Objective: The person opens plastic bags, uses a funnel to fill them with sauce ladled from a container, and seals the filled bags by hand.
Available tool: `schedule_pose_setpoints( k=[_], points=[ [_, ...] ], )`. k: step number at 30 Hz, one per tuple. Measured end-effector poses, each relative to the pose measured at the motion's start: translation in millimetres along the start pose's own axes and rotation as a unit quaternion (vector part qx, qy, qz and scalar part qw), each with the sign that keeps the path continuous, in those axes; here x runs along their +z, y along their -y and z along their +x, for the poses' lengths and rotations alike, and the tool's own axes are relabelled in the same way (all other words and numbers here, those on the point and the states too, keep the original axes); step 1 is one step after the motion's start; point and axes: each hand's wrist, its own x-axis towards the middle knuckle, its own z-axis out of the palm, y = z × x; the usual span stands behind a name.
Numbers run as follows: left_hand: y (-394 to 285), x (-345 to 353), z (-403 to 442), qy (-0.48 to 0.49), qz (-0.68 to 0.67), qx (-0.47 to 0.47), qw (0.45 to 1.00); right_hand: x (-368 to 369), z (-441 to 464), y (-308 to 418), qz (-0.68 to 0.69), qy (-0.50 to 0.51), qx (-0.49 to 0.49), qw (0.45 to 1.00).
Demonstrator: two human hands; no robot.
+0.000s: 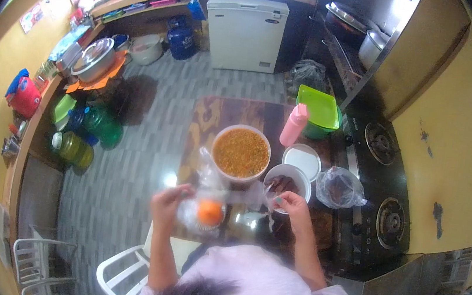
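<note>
My left hand [172, 197] and my right hand [292, 206] are closed, each pinching an end of a thin clear plastic bag [250, 197] stretched between them above the table. Just beyond the bag stands a round tub [242, 153] full of orange-brown food with small bits in it. Near my left hand a round orange thing [210, 211] rests among clear plastic; its kind is not clear. By my right hand is a white bucket [301, 180] with dark brown contents, partly hidden by that hand. A white lid [303, 160] lies behind the bucket.
On the right are a clear bag of dark contents [338, 188] and a black gas stove [376, 165]. A pink bottle [294, 125] stands beside a green basin [318, 107]. Behind the table is a white chest freezer [245, 33]; a white chair [121, 275] is at lower left.
</note>
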Motion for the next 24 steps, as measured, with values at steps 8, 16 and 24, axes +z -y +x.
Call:
schedule_pose_setpoints(
  k=[8,16,24],
  points=[
    [9,13,2,-0.058,0.044,0.001,0.997,5,-3,9,-0.009,0.009,-0.011,1.0],
    [20,4,3,-0.102,0.071,-0.016,0.992,7,-2,4,-0.012,0.038,0.01,0.999],
    [10,5,4,-0.068,0.081,0.072,0.992,3,0,-1,-0.002,0.035,0.012,0.999]
  ],
)
